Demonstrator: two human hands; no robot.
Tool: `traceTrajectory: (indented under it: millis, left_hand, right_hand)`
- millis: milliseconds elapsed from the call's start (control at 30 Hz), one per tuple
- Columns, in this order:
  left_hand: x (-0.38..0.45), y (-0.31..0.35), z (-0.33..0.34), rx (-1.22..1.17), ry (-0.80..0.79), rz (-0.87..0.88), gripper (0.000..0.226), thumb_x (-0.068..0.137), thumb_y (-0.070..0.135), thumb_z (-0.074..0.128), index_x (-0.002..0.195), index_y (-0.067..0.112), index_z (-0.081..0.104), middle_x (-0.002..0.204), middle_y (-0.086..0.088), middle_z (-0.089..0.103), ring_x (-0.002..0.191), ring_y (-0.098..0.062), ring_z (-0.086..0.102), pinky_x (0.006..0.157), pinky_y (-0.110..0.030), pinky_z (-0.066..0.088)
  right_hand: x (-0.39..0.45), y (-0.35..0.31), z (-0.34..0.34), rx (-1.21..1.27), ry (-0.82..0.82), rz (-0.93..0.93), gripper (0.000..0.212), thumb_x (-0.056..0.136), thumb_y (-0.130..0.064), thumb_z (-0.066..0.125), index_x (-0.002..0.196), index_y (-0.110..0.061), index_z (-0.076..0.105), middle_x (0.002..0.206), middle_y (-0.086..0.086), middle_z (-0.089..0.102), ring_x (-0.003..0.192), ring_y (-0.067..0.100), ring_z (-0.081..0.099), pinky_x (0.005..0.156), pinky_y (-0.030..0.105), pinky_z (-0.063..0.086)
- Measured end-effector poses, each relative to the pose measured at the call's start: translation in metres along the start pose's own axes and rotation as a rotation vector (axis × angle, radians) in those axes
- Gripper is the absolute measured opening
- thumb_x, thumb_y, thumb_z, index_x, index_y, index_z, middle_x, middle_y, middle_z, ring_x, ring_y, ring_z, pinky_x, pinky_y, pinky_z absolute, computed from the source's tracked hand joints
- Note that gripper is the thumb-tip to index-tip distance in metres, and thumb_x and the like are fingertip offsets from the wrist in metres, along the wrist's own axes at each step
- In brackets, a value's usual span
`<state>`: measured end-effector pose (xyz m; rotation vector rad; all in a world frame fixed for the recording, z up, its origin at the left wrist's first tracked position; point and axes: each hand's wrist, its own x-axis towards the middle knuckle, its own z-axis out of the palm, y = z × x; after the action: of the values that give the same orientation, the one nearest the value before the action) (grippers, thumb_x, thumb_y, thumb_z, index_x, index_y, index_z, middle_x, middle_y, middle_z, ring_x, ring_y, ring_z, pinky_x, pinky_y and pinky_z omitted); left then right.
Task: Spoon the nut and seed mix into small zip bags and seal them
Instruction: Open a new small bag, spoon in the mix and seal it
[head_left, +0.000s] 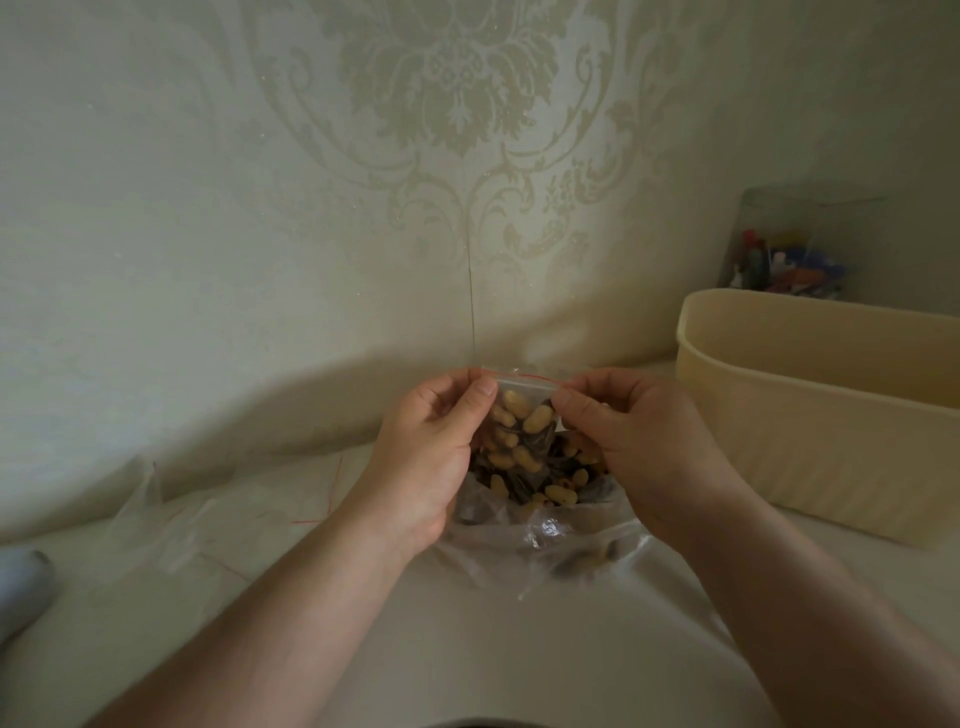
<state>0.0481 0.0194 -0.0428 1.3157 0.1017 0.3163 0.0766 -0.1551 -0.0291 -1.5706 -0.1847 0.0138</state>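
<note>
Hands meet at the middle of the view, yours, both raised over a pale tabletop (467, 649) and working one small zip bag (522, 415). Your left hand (431, 447) pinches the bag's upper left corner, thumb in front and curled fingers behind; your right hand (628, 441) pinches the upper right corner the same way, thumb tip on the front film just under the red zip line (540, 378). The bag hangs upright between the two thumbs, its top edge level and its clear front showing pale nuts (537, 418) and dark seeds packed inside. Whether the zip is pressed fully closed along its length cannot be told. Directly below the held bag, between your wrists, a larger clear bag (550, 525) lies open on the tabletop with more of the same mix (558, 486) heaped in it; its loose film spreads toward you under your right forearm. To the left of your left forearm, empty clear bags (171, 519) with thin red lines lie flat and crumpled, well apart from the held bag. At the far left edge, beyond those, a rounded pale grey object (21, 587) is only partly in view. To the right of your right hand stands a cream tub (810, 415), near but not touching the hand. Behind the tub, a clear box (789, 254) holds small coloured items too blurred to name. Patterned wallpaper (457, 104) fills the space beyond your fingers.
</note>
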Motion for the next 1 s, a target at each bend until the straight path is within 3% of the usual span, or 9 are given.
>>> traceTrajectory:
  millis: [200, 300, 467, 600, 800, 1000]
  left_hand:
    - [-0.0011, -0.0003, 0.0019, -0.008, -0.019, -0.008, 0.013, 0.101, 0.018, 0.066, 0.101, 0.011, 0.077, 0.095, -0.012, 0.078, 0.088, -0.023, 0.072, 0.088, -0.042, 0.058]
    - [-0.0018, -0.0003, 0.0023, -0.012, -0.023, -0.005, 0.015, 0.102, 0.018, 0.065, 0.104, 0.009, 0.077, 0.097, -0.014, 0.078, 0.089, -0.025, 0.072, 0.093, -0.046, 0.059]
    - [-0.0026, 0.0026, 0.0024, -0.038, -0.025, -0.014, 0.017, 0.102, 0.017, 0.065, 0.092, 0.016, 0.079, 0.1, -0.016, 0.079, 0.094, -0.028, 0.074, 0.097, -0.049, 0.059]
    - [-0.0041, 0.0048, 0.004, -0.048, -0.037, -0.004, 0.018, 0.102, 0.014, 0.065, 0.089, 0.017, 0.078, 0.092, -0.011, 0.078, 0.088, -0.023, 0.074, 0.081, -0.036, 0.062]
    - [-0.0045, 0.006, 0.0051, -0.064, -0.034, -0.018, 0.013, 0.102, 0.011, 0.064, 0.095, 0.012, 0.075, 0.087, -0.009, 0.077, 0.079, -0.019, 0.071, 0.069, -0.028, 0.06]
    - [-0.0073, 0.0087, 0.0058, -0.087, -0.081, -0.021, 0.018, 0.104, 0.01, 0.06, 0.092, 0.009, 0.074, 0.082, -0.01, 0.075, 0.074, -0.018, 0.07, 0.066, -0.028, 0.061]
  right_hand:
    - [-0.0057, -0.0058, 0.0035, -0.04, 0.034, -0.035, 0.012, 0.094, -0.013, 0.075, 0.082, -0.014, 0.075, 0.071, 0.004, 0.07, 0.055, 0.006, 0.063, 0.05, 0.017, 0.051]
    - [-0.0065, -0.0064, 0.0037, -0.045, 0.034, -0.049, 0.013, 0.094, -0.013, 0.076, 0.081, -0.016, 0.075, 0.069, 0.001, 0.071, 0.056, 0.004, 0.063, 0.052, 0.016, 0.05]
    - [-0.0085, -0.0091, 0.005, -0.02, -0.013, -0.046, 0.005, 0.094, -0.012, 0.076, 0.09, -0.009, 0.076, 0.069, 0.001, 0.073, 0.056, 0.003, 0.064, 0.053, 0.016, 0.051]
    - [-0.008, -0.0088, 0.0048, -0.034, -0.005, -0.048, 0.009, 0.094, -0.014, 0.075, 0.086, -0.013, 0.077, 0.076, 0.008, 0.074, 0.06, 0.007, 0.065, 0.054, 0.018, 0.052]
    - [-0.0048, -0.0039, 0.0038, -0.059, 0.032, -0.069, 0.016, 0.092, -0.017, 0.078, 0.077, -0.022, 0.077, 0.089, 0.022, 0.074, 0.063, 0.014, 0.065, 0.055, 0.022, 0.053]
    - [-0.0061, -0.0047, 0.0056, -0.012, -0.01, -0.069, 0.016, 0.095, -0.012, 0.074, 0.08, -0.017, 0.074, 0.074, 0.011, 0.073, 0.058, 0.011, 0.064, 0.053, 0.021, 0.052]
